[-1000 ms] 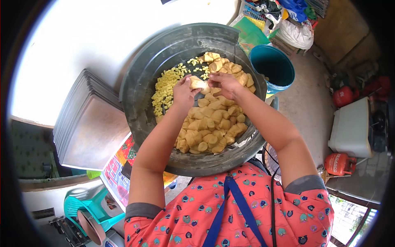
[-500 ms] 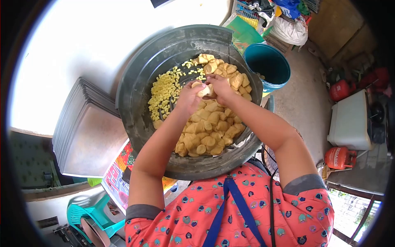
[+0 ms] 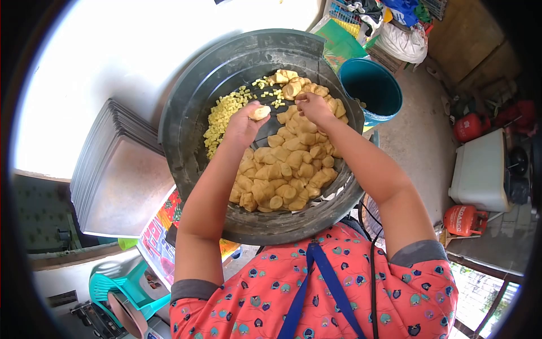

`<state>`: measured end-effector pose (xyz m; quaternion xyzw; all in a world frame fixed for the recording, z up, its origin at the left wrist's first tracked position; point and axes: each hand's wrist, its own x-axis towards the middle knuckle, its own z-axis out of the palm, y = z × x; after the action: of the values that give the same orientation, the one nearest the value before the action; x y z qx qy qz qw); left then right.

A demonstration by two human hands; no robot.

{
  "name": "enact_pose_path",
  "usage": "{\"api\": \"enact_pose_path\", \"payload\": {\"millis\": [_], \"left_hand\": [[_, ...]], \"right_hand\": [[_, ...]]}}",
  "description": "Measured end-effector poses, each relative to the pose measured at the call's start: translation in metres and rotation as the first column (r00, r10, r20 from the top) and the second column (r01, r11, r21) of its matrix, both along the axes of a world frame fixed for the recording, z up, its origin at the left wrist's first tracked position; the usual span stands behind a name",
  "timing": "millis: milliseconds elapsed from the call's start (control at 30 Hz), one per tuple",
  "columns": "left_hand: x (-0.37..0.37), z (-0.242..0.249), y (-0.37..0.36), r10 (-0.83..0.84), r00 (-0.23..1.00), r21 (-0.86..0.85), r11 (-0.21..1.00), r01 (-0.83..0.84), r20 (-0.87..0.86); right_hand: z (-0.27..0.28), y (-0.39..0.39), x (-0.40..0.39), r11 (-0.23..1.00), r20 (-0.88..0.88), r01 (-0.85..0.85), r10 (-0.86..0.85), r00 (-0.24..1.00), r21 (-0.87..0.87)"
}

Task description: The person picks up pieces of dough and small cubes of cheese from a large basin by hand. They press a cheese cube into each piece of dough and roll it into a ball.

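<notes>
My left hand (image 3: 244,123) is closed around a piece of dough (image 3: 259,113), its pale rounded side turned up between thumb and fingers. Over the pile of dough pieces (image 3: 282,169), my right hand (image 3: 314,107) has its fingers bent together; what they hold, if anything, is hidden. Both hands are inside a large round black tub (image 3: 195,101). Small yellow cubes (image 3: 221,120) lie loose on the tub's left side, with a few scattered near the top by the dough.
A teal bucket (image 3: 370,85) stands against the tub's right side. Stacked metal trays (image 3: 121,175) lean at the left by the white wall. A teal plastic chair (image 3: 127,288) is at lower left. Red gas cylinders (image 3: 466,220) and a white box-like unit (image 3: 480,169) stand at right.
My hands have come apart. My left hand has moved left with the dough piece, and my right hand has shifted right over the pile.
</notes>
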<state>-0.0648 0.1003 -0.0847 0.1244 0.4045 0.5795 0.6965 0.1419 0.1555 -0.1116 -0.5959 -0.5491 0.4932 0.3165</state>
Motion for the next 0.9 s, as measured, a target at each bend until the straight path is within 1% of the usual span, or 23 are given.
{"api": "enact_pose_path", "payload": {"millis": [67,100,167,300,367,400,500,600,700,800,900], "left_hand": [[0.002,-0.01,-0.002,-0.057,0.991,0.06,0.996,0.064,-0.119],[0.002,-0.013,-0.004,-0.081,0.98,0.087,0.991,0.098,-0.179],[0.005,-0.012,-0.005,-0.088,0.97,0.075,0.991,0.108,-0.228],[0.012,-0.005,-0.007,-0.042,0.943,0.11,0.99,0.083,-0.331],[0.014,-0.002,-0.007,-0.097,0.908,0.103,0.983,0.152,-0.407],[0.015,-0.001,-0.007,-0.124,0.887,0.098,0.978,0.185,-0.445],[0.021,0.002,-0.009,-0.095,0.89,0.099,0.983,0.155,-0.447],[0.023,0.015,-0.014,-0.138,0.901,0.096,0.976,0.193,-0.412],[0.024,0.016,-0.014,-0.181,0.945,0.162,0.96,0.23,-0.272],[0.027,0.018,-0.016,-0.223,0.929,0.14,0.952,0.273,-0.296],[0.029,0.014,-0.016,-0.226,0.917,0.137,0.949,0.283,-0.327]], "right_hand": [[0.002,-0.001,-0.004,0.995,0.008,-0.029,0.028,1.0,0.096],[0.01,-0.003,-0.007,0.998,-0.07,-0.046,0.048,0.996,0.038],[0.035,-0.012,-0.011,0.993,-0.226,-0.092,0.073,0.971,-0.072],[0.046,-0.021,-0.02,0.957,-0.465,-0.26,0.172,0.868,-0.131],[0.048,-0.026,-0.026,0.93,-0.592,-0.341,0.199,0.781,-0.138],[0.049,-0.029,-0.028,0.923,-0.612,-0.367,0.225,0.758,-0.116],[0.051,-0.033,-0.03,0.928,-0.478,-0.373,0.325,0.816,-0.005],[0.047,-0.035,-0.03,0.936,-0.397,-0.339,0.348,0.849,0.096],[0.04,-0.033,-0.029,0.946,-0.277,-0.3,0.324,0.905,0.126],[0.036,-0.032,-0.028,0.951,-0.316,-0.281,0.308,0.897,0.13],[0.036,-0.036,-0.029,0.946,-0.151,-0.246,0.279,0.948,0.209]]}}
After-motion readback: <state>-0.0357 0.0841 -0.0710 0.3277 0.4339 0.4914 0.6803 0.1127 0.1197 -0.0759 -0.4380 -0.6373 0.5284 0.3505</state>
